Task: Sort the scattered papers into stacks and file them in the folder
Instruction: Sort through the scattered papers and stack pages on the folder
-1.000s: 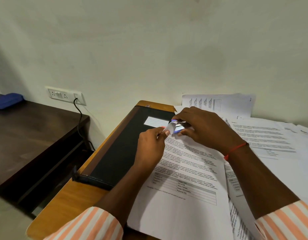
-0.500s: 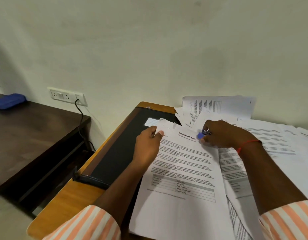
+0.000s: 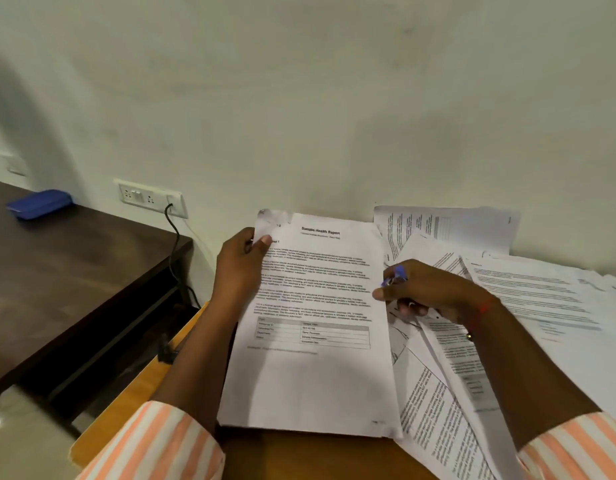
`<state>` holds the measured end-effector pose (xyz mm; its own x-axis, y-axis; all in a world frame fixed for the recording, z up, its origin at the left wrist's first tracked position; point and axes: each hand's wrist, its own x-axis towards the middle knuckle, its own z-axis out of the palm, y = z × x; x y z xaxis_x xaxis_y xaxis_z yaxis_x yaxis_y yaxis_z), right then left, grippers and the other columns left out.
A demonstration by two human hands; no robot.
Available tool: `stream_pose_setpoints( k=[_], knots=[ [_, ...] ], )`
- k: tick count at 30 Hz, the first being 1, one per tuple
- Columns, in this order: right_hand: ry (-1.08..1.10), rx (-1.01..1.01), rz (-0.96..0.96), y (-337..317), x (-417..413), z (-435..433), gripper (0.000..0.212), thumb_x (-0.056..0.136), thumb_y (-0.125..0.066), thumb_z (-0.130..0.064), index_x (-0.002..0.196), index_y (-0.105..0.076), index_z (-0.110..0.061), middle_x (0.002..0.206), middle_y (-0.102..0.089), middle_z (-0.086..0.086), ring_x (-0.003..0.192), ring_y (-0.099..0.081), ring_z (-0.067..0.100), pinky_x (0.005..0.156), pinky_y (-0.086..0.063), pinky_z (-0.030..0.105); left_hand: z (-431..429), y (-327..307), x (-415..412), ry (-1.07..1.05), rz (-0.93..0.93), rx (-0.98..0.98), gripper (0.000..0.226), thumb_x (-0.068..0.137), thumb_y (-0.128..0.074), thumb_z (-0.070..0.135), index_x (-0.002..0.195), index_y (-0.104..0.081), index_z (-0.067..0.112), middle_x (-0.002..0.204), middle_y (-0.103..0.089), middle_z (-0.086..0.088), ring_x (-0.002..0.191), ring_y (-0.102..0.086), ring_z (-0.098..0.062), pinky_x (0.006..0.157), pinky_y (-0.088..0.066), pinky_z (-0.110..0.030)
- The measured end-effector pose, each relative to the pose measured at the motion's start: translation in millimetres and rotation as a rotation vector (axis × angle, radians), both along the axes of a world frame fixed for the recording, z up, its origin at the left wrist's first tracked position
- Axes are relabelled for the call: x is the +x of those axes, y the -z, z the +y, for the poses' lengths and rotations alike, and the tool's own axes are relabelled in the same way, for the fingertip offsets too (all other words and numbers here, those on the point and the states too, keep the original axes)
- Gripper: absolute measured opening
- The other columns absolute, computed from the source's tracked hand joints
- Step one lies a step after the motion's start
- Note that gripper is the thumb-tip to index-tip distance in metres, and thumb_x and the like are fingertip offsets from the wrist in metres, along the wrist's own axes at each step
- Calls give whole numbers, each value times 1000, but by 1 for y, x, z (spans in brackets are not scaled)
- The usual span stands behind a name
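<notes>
Here, left hand (image 3: pixel 239 268) pinches flat white sheets (image 3: pixel 313 375) — right hand (image 3: pixel 428 292) clasps a small blue stapler (image 3: pixel 396 275).

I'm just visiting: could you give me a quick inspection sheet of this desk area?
Surface: wooden desk, largely covered by paper.
Job's things: Sample Health Report stack in front; loose papers overlapping at right.
Clutter: blue case on dark side table.
Grips: left hand pinches the stack's top left corner; right hand holds a small blue tool.
Cables: black cable plugged into wall socket.
Surroundings: plain pale wall.
</notes>
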<state>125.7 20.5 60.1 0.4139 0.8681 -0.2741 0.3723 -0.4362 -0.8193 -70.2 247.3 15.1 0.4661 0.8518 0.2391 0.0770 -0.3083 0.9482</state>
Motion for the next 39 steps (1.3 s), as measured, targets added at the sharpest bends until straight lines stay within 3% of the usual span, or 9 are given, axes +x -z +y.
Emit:
stream_pose_setpoints(
  k=[3,7,10,13,16,25,29,33,39],
  knots=[
    [28,66,120,7,-8,8,9,96,-64,-4,100,-69,3,67,-72,9,45,-62,9,35,-30,17,7,0,-5,-25,30,-33,22,96,-60,46,101,-67,26,89,-75,1,85,-73,-23,82,-58,-49],
    [240,157,234,25,-9,19,7,94,-66,-2,96,-70,3,64,-69,12,43,-55,13,42,-42,22,14,1,-4,-62,374,-12,53,96,-63,51,136,-53,19,116,-66,-7,110,-64,-30,95,-50,-41],
    [332,168,270,40,-16,29,7,93,-65,2,99,-69,5,72,-74,12,52,-61,16,51,-52,27,11,5,-2,-44,541,130,43,97,-66,38,133,-57,16,122,-67,-10,109,-64,-30,89,-49,-37],
    [415,150,251,51,-16,35,20,91,-69,1,108,-66,11,88,-73,28,56,-63,22,47,-53,24,12,9,-2,-57,582,240,31,95,-66,20,126,-63,16,119,-70,-9,106,-65,-30,93,-53,-42],
    [397,111,225,52,-17,37,23,90,-71,0,111,-65,8,90,-74,27,58,-68,23,48,-56,25,13,9,1,-90,583,271,28,93,-61,11,119,-67,19,114,-71,-7,99,-64,-27,84,-53,-39],
    [342,23,17,51,-21,39,21,91,-73,-11,104,-66,4,68,-70,15,52,-63,20,49,-54,27,16,15,3,-152,633,298,24,90,-54,9,107,-71,15,90,-62,1,81,-53,-17,68,-39,-30],
    [309,12,-101,47,-17,33,20,91,-72,-15,84,-65,2,61,-64,11,43,-54,16,43,-43,24,14,16,4,-174,637,304,21,91,-55,12,105,-70,15,90,-63,1,81,-55,-18,67,-42,-32],
    [219,-8,-477,47,-6,31,11,84,-66,-9,95,-68,-8,91,-71,9,76,-64,23,64,-45,27,15,19,3,-167,652,337,28,89,-54,8,112,-69,12,104,-68,-8,86,-53,-20,72,-44,-33],
    [90,-44,-520,48,1,27,18,88,-67,-11,106,-69,-10,103,-69,7,93,-64,23,78,-50,30,15,19,2,-170,660,339,31,89,-53,8,117,-68,11,106,-68,-10,91,-60,-24,76,-52,-37]
  ],
)
